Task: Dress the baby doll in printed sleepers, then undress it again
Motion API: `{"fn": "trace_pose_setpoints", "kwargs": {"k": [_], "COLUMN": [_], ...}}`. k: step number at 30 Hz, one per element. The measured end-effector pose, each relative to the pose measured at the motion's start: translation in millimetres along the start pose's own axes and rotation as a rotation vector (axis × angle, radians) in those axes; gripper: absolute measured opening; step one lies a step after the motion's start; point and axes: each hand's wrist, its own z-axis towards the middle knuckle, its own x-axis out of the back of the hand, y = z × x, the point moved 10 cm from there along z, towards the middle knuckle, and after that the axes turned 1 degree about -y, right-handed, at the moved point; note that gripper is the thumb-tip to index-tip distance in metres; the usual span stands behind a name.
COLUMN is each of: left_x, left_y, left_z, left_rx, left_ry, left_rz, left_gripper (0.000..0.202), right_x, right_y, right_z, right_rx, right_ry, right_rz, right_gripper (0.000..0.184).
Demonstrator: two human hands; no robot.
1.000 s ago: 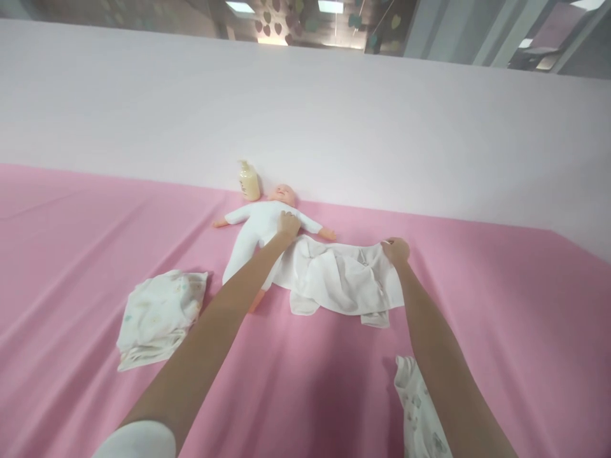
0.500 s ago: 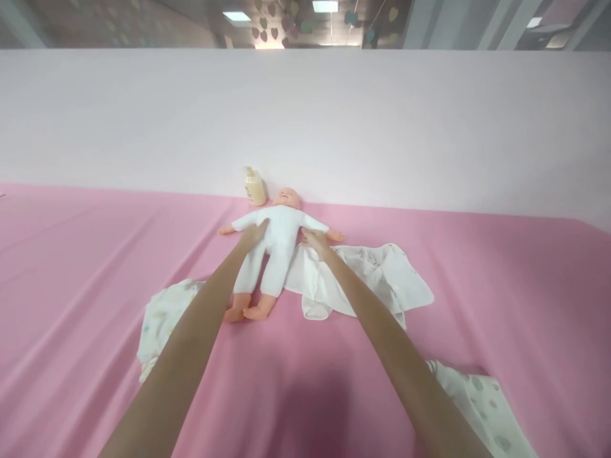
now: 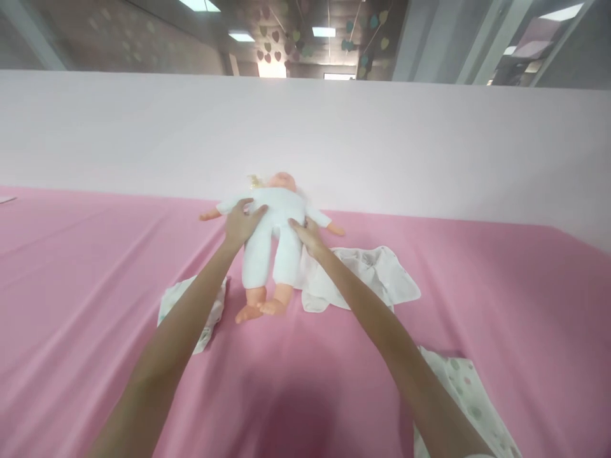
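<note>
A baby doll [image 3: 274,235] in a white suit is held up off the pink sheet [image 3: 95,267], its bare feet hanging down. My left hand [image 3: 241,221] grips the doll's torso from the left side. On the other side my right hand [image 3: 308,235] clasps its waist. A cream bottle [image 3: 252,182] is almost hidden behind the doll's shoulder. A spread white garment [image 3: 367,277] lies just right of the doll.
A folded patterned cloth [image 3: 191,312] lies under my left forearm. Another patterned cloth [image 3: 470,397] lies at the lower right, beside my right arm. A pale wall [image 3: 429,146] rises behind the pink sheet.
My right hand left the white garment and moved to the doll's side. Both hands closed on the doll and lifted it, and it now covers most of the bottle.
</note>
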Motion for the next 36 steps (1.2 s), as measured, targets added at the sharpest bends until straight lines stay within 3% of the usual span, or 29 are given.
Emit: {"fn": "trace_pose_setpoints", "kwargs": {"k": [4,7,11,14,20,26,31,33,36], "left_x": [-30.0,-61.1,-101.5,-124.1,-156.0,-179.1,-192.7,-195.6,-193.2], "left_y": [64,89,102,105,93,80,65,59,54], "left_z": [-53,-93,-138,-165,-195,-204,-209,-212,-218], "left_rx": [-0.208,-0.268,-0.268,-0.276,-0.224,-0.223,-0.164,-0.135,-0.140], "left_ry": [-0.238,-0.311,-0.351,-0.368,-0.397,-0.441,-0.432,-0.430,-0.402], "left_rz": [-0.211,-0.266,-0.315,-0.321,-0.270,-0.232,-0.207,-0.220,-0.265], "left_gripper": [0.088,0.094,0.084,0.075,0.058,0.055,0.054,0.052,0.049], "right_x": [59,105,153,176,198,206,205,207,215], "right_y": [-45,-63,-53,-36,-3,25,43,45,28], "right_z": [-41,-79,-121,-144,-161,-163,-162,-160,-151], "right_rx": [0.085,0.113,0.001,-0.065,-0.118,-0.205,-0.248,-0.255,-0.158], "right_ry": [0.113,0.131,0.160,0.206,0.229,0.226,0.176,0.159,0.249], "right_rz": [-0.056,-0.094,-0.095,-0.087,-0.051,-0.021,0.001,-0.103,-0.493], "right_gripper": [0.046,0.046,0.047,0.048,0.048,0.045,0.054,0.054,0.056]}}
